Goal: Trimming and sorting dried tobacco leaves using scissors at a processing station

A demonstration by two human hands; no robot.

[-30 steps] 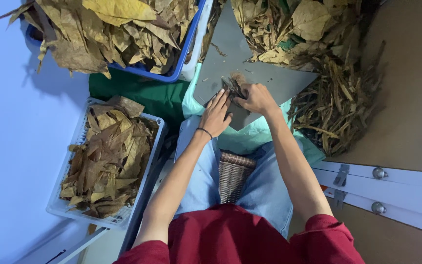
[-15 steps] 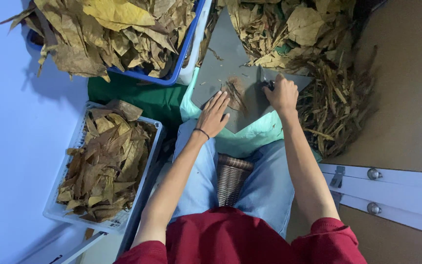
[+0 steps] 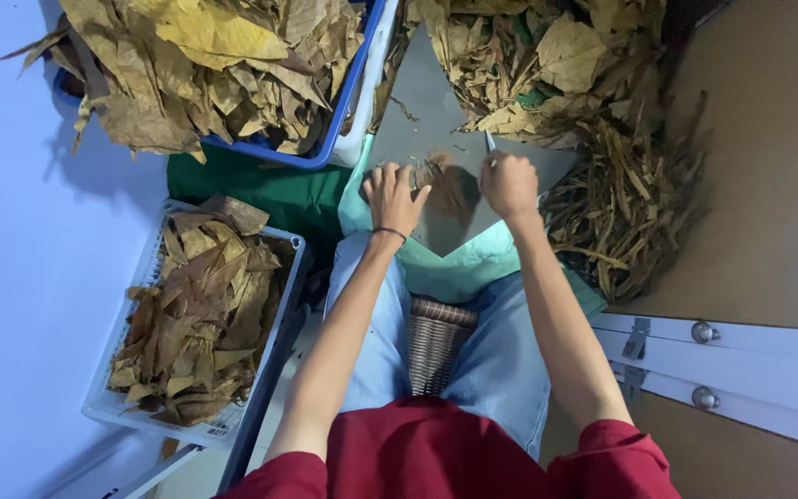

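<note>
A grey board (image 3: 422, 102) lies across my lap, with a dark brown dried leaf (image 3: 450, 189) flat on it. My left hand (image 3: 394, 196) rests on the board at the leaf's left edge, fingers spread and pressing down. My right hand (image 3: 510, 183) is a fist at the leaf's right edge, closed around a thin pale blade (image 3: 489, 141) whose tip points up and away from me. The two hands are about a hand's width apart, with the leaf between them.
A blue crate (image 3: 348, 102) heaped with dried leaves stands at the upper left, and a white tray (image 3: 274, 323) of flattened leaves at my left knee. Loose leaves (image 3: 547, 65) lie beyond the board and stripped stems (image 3: 630, 203) to its right. I sit on a wicker stool (image 3: 436, 337). A white frame (image 3: 704, 342) is at the right.
My right hand moved right, away from the left hand, then came slightly back. The leaf that was bunched between both hands now lies spread on the board.
</note>
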